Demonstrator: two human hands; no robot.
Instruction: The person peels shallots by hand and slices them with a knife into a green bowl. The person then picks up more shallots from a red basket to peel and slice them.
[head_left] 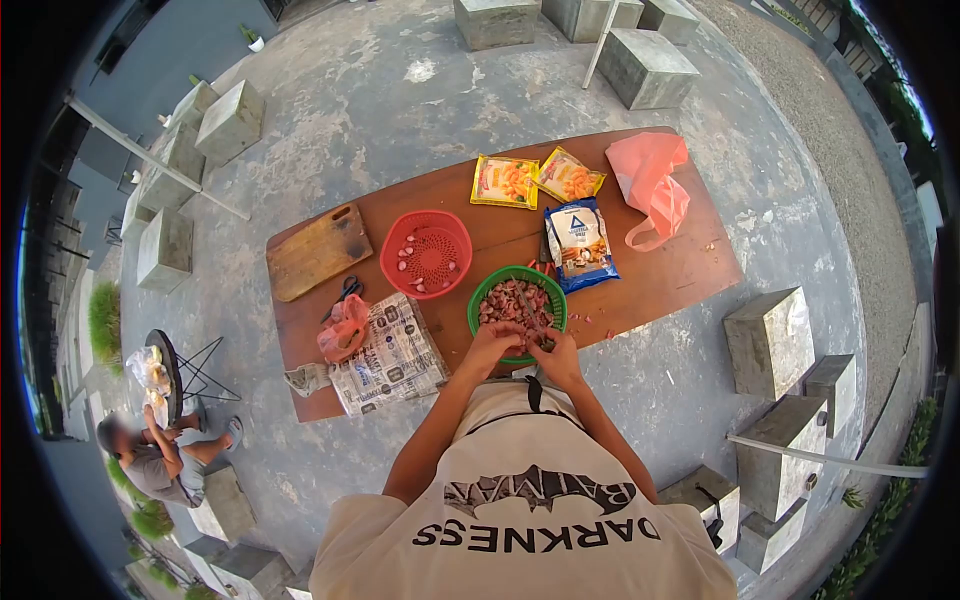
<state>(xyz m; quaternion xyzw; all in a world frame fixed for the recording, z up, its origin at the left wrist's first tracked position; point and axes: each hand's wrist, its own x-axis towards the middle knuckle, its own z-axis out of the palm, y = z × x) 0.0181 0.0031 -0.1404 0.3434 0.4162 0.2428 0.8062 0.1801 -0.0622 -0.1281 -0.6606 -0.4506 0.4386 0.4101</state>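
Note:
Both my hands meet over the near rim of a green basket (473, 312) full of small reddish-purple bulbs, which look like shallots (500, 305). My left hand (497, 342) is closed, its fingertips pinched together; whatever lies between them is hidden. Close beside it, my right hand (555, 352) is closed too. A thin grey blade, apparently a knife (527, 303), runs from its fingers over the shallots. Left of the green basket stands a red basket (462, 240) with several small pale-pink bulbs (406, 262) inside.
On the brown table (690, 270) lie a cutting board (320, 252), scissors (350, 287), a red plastic bag (345, 328), newspaper (390, 360), yellow packets (505, 182), a blue-white packet (580, 243) and a pink bag (650, 180). Concrete blocks (768, 340) surround it. Another person (160, 460) sits at left.

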